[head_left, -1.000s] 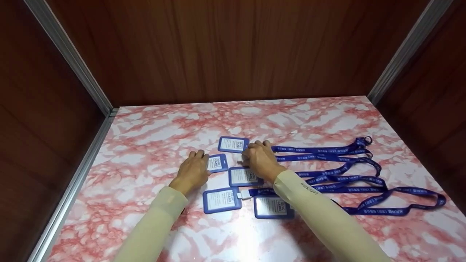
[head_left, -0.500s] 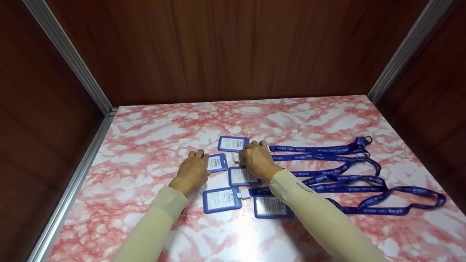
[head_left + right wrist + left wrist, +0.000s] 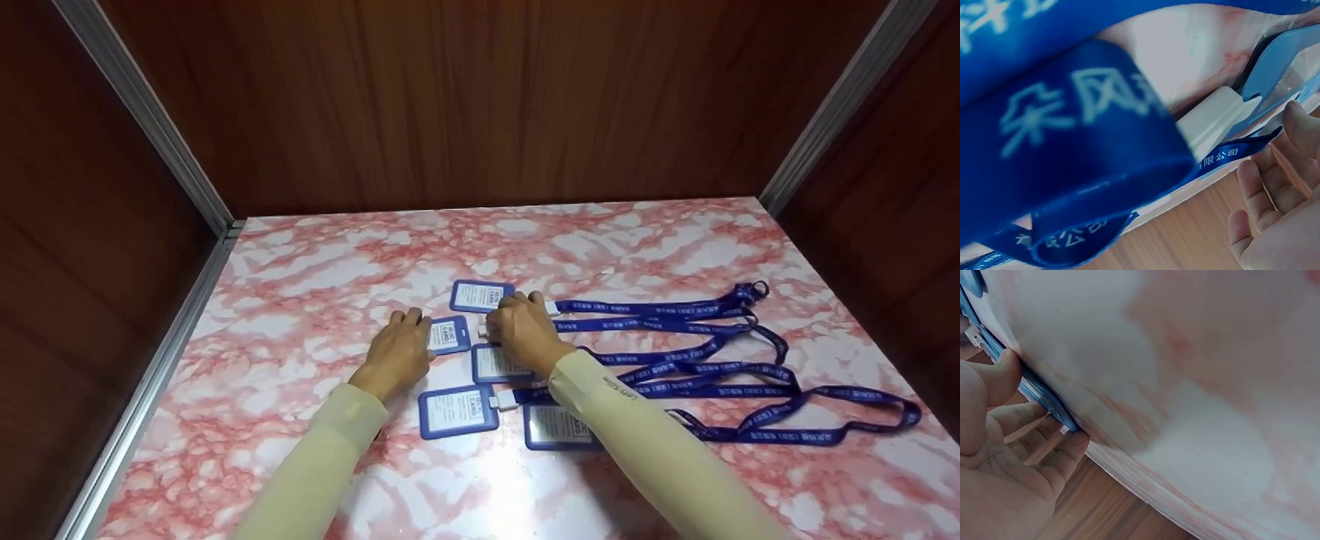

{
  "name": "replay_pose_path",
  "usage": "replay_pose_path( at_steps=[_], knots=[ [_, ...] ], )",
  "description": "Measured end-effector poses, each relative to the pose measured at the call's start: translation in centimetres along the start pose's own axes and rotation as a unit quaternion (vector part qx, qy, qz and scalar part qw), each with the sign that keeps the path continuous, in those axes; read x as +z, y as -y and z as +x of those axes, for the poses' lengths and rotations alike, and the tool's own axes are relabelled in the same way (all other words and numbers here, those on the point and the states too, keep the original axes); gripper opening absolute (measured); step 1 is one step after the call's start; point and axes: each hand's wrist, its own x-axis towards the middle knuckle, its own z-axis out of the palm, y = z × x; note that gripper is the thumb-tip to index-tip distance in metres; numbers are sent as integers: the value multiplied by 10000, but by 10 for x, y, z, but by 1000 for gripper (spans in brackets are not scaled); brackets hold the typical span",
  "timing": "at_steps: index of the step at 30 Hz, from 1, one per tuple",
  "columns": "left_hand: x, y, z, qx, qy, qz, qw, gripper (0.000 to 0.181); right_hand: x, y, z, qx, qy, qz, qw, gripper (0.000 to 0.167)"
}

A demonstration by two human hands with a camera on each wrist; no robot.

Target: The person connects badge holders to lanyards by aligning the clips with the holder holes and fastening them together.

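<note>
Flat on the table lies a blue-framed ID badge holder, slot end facing right. My left hand pinches its left end; the left wrist view has the thumb on one long edge of the badge holder and fingertips along the other. My right hand pinches the end of a blue lanyard, with its pale clip poking out left of the fingers, a small gap from the slot. In the right wrist view, thumb and fingers meet at the lanyard strap. The fingertips' exact hold is partly hidden.
Another badge holder lies behind, its lanyard stretching right. Nearer are a badge holder partly under the right wrist, one clipped badge holder and one by the sleeve. Lanyard loops overlap at right. Wood-look panels enclose the table.
My right hand has shifted a little left with the lanyard, bringing its clip closer to the badge holder's slot. The left hand stays where it was.
</note>
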Motion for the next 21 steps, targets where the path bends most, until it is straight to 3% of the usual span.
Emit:
replay_pose_path(
  at_steps=[12,21],
  knots=[
    [2,0,0,88,-114,74,9999,59,3,3,4,153,114,20,9998,9],
    [4,1,1,85,-115,53,9999,58,6,7,9,32,119,-39,9999,11]
  ],
)
